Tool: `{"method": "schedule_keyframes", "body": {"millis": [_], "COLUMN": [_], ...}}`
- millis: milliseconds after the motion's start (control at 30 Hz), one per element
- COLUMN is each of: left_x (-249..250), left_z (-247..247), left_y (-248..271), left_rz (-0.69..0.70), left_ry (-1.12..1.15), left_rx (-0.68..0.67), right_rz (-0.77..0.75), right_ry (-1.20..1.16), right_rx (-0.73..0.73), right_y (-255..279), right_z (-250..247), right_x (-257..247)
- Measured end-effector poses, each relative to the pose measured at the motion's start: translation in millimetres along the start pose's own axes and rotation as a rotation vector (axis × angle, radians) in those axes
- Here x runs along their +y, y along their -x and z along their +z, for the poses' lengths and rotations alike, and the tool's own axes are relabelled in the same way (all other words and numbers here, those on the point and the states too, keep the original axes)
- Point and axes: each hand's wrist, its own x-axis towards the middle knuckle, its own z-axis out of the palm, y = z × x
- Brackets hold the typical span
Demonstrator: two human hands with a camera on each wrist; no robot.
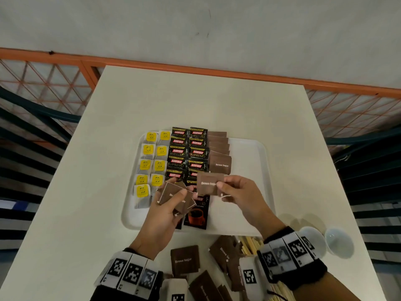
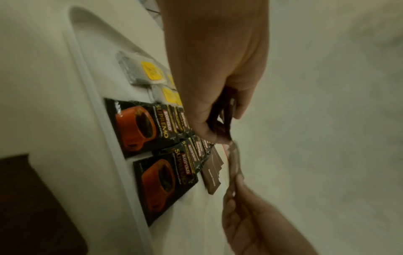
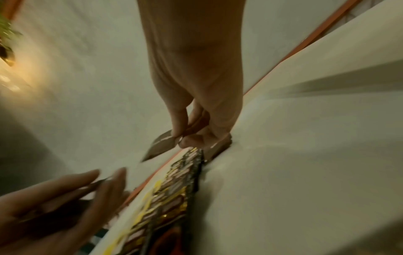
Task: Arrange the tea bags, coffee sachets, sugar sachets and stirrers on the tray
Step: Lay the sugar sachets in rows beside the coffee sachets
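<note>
On the white tray (image 1: 249,146), tea bags (image 1: 149,164) fill the left columns, coffee sachets (image 1: 187,153) the middle, sugar sachets (image 1: 219,153) beside them. Above it, the left hand (image 1: 167,209) grips a fan of brown sachets (image 1: 173,196); the right hand (image 1: 234,192) pinches one sugar sachet (image 1: 209,183). Loose sachets (image 1: 184,259), stirrers (image 1: 249,244) and two white cups (image 1: 338,242) sit on the counter (image 1: 217,101) nearby.

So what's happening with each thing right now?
Tray: on the table, partly filled.
Tea bags: laid flat in two columns on the tray.
Coffee sachets: overlapping in two columns.
Sugar row: overlapping on the tray, unfinished.
Single sugar sachet: pinched by right hand.
Sugar bunch: held in left hand.
Loose sugar sachets: on the table.
Stirrers: off the tray.
</note>
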Motion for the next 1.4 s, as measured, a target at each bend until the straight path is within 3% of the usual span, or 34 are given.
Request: {"method": "schedule_keyframes", "body": {"millis": [200, 500, 900, 1000, 1167, 1233, 1400], "left_x": [6.9, 11.9, 16.9, 15.8, 10.2, 6.2, 2.5], "left_z": [-15.8, -22.2, -18.8, -15.1, -4.1, 0.0, 0.8], "left_y": [1.1, 2.8, 10.7, 9.8, 14.4, 18.2, 25.9], "left_rz": [-0.040, -0.026, -0.049, -0.058, -0.034, -0.021, -0.047], "left_ry": [0.051, 0.134, 0.269, 0.190, -0.039, -0.078, -0.009], "left_rx": [0.013, -0.069, -0.105, -0.109, -0.125, -0.135, -0.129], "right_rz": [0.030, -0.035, -0.106, -0.155, -0.162, -0.168, -0.155], "right_ry": [0.059, 0.291, 0.392, 0.400, 0.357, 0.280, 0.199], "right_rx": [0.203, 0.299, 0.366, 0.261, -0.226, -0.264, -0.204], "right_y": [-43.7, -64.6, -51.3, -28.3, 19.6, 29.5, 41.3], "right_z": [-18.7, -16.0, -11.5, -2.7, 19.8, 24.0, 23.9], "right_x": [16.2, 24.2, 20.4, 7.4, -10.8, -9.0, -5.1]}}
